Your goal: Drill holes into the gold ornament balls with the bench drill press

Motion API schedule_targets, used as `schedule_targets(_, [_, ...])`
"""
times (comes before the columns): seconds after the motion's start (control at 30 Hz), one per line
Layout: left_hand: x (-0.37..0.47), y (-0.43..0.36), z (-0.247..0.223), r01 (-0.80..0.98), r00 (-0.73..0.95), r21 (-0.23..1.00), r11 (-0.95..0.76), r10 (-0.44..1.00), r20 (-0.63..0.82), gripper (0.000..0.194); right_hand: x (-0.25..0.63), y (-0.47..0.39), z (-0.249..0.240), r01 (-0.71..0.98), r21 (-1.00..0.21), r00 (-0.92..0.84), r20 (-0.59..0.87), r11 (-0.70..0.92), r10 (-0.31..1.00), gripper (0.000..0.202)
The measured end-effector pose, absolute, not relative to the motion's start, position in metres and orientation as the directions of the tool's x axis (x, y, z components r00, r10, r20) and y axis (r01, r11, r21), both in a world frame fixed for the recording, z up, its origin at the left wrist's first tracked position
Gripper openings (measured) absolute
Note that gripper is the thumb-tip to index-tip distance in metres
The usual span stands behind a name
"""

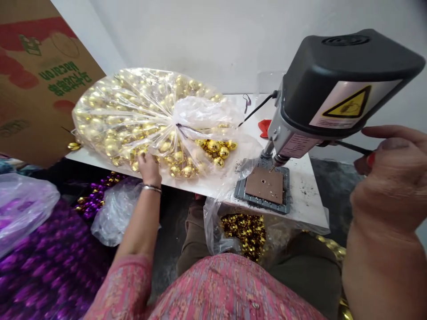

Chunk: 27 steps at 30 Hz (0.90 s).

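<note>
My right hand [392, 164] is closed around the feed lever [353, 147] of a small bench drill press [336, 80]. Under its chuck [280, 159], a brown board [265, 184] with a hole in it lies on the grey base [238, 191]. My left hand [149, 168] is at the front edge of a large clear plastic bag [190, 109] full of shiny gold balls [187, 171]. Its fingers are curled in against the balls, and what they hold is hidden. More gold balls [218, 149] lie near the bag's gathered neck.
Dark shavings litter the white table [303, 178] around the drill base. A red scrap [264, 128] lies behind the drill. Below the table is a bag of gold pieces [245, 231]. To the left are a cardboard box [36, 89] and purple shiny balls [43, 266] under plastic.
</note>
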<state>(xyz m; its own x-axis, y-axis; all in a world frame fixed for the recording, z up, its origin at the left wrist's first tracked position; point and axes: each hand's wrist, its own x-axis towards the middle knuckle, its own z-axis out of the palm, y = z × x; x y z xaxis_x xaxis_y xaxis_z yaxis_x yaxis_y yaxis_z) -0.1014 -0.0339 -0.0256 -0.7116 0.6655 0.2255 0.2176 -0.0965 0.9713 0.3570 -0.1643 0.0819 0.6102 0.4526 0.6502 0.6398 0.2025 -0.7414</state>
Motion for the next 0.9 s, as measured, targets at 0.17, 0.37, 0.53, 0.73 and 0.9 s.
schedule_targets(0.17, [-0.004, -0.101, -0.068, 0.468, -0.548, 0.883, -0.038, 0.771, 0.324, 0.009, 0.356, -0.163, 0.081, 0.653, -0.710, 0.579, 0.692, 0.264, 0.432, 0.051])
schedule_targets(0.37, [0.078, -0.063, -0.020, 0.803, -0.073, 0.595, -0.035, 0.985, 0.156, 0.036, 0.356, -0.164, 0.078, 0.667, -0.689, 0.562, 0.715, 0.283, 0.415, 0.047])
schedule_targets(0.53, [0.092, -0.044, -0.006, 0.950, -0.080, 0.294, 0.103, 0.993, -0.090, 0.039, 0.356, -0.168, 0.076, 0.656, -0.693, 0.543, 0.708, 0.298, 0.453, 0.042])
schedule_targets(0.73, [0.086, -0.058, -0.016, 0.919, 0.128, 0.386, -0.081, 0.987, -0.098, 0.043, 0.356, -0.169, 0.074, 0.657, -0.677, 0.513, 0.724, 0.333, 0.460, 0.041])
schedule_targets(0.9, [0.090, -0.061, -0.024, 0.838, 0.176, 0.536, -0.101, 0.980, -0.091, 0.028, 0.356, -0.168, 0.068, 0.633, -0.681, 0.511, 0.725, 0.367, 0.462, 0.041])
